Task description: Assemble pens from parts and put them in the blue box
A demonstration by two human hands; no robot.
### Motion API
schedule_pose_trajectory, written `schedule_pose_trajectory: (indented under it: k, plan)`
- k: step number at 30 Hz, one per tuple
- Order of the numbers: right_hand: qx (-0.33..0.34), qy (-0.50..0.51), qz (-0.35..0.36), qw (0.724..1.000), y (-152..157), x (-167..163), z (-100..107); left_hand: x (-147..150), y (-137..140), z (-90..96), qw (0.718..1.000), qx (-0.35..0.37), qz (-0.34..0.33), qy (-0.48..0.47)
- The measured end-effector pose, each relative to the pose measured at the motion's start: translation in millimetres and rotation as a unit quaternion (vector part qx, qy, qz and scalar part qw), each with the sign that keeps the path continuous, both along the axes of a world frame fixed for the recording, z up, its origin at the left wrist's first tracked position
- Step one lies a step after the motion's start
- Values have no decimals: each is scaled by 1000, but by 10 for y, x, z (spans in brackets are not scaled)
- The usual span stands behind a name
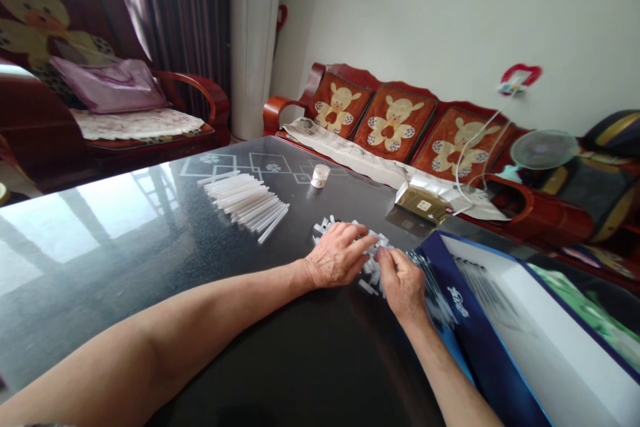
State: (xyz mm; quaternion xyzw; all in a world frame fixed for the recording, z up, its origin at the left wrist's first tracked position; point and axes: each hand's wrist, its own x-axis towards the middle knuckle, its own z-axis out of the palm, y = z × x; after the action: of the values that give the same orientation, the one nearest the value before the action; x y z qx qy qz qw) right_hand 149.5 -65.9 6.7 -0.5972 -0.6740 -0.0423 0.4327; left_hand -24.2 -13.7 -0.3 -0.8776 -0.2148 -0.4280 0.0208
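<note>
A pile of small white plastic pieces, like short caps or tube ends (371,285), lies on the dark glossy table (290,360). My left hand (340,255) rests over the left of this pile, fingers stretched and a little apart, covering part of it. At the pile's right side, my right hand (404,283) has its thumb and fingers pinched together; what they hold, if anything, is hidden. Just beyond the right hand, a bundle of thin dark sticks (436,293) lies against the blue box. Left of the hands is a row of long whitish tubes (246,201).
A large dark-blue box with a white inside (535,320) stands at the right, more thin sticks in it. A small white round container (320,176) and a gold tissue box (423,203) stand farther back. Beyond the table are a wooden sofa (395,127) and an armchair (200,97).
</note>
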Motion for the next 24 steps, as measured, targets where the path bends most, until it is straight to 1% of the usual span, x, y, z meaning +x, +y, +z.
schedule_pose_trajectory:
  k: [1, 2, 3, 5, 6, 8, 11, 13, 16, 17, 18, 19, 20, 21, 22, 24]
  plan:
    - [-1, 39, -29, 999, 2, 8, 5, 2, -1, 8, 1000, -11, -5, -26]
    - [-2, 80, -53, 995, 3, 14, 10, 6, 0, 13, 998, -36, -8, -48]
    - [-3, 117, -68, 991, 1, 14, 16, 11, 5, 14, 994, -77, -10, -70]
    - [-4, 164, -64, 984, -12, -9, 29, 24, 26, 15, 974, -196, -13, -113]
    - [-5, 167, -46, 985, -24, -34, 35, 30, 42, 18, 955, -261, -18, -139]
    - [-3, 138, 4, 990, -53, -105, 42, 40, 82, 33, 902, -377, -41, -206]
    - [11, 62, 73, 995, -91, -225, 37, 54, 140, 79, 802, -496, -90, -322]
    - [9, 21, 108, 994, -102, -278, 33, 61, 166, 117, 732, -557, -122, -373]
    - [-20, -37, 142, 989, -100, -277, 54, 58, 196, 165, 632, -635, -159, -415]
    - [-32, -60, 143, 987, -97, -254, 71, 53, 209, 175, 609, -650, -161, -425]
    - [-45, -84, 139, 986, -96, -221, 91, 44, 225, 180, 599, -656, -156, -431]
    - [-58, -108, 131, 984, -95, -182, 112, 34, 243, 179, 606, -652, -145, -432]
    - [-73, -131, 120, 982, -96, -141, 133, 22, 263, 175, 628, -639, -130, -426]
    - [-87, -152, 107, 979, -99, -100, 150, 10, 283, 166, 659, -618, -114, -412]
    - [-101, -173, 95, 975, -103, -63, 163, -2, 299, 155, 698, -592, -95, -392]
    - [-127, -209, 77, 966, -115, -13, 168, -23, 316, 128, 782, -526, -44, -333]
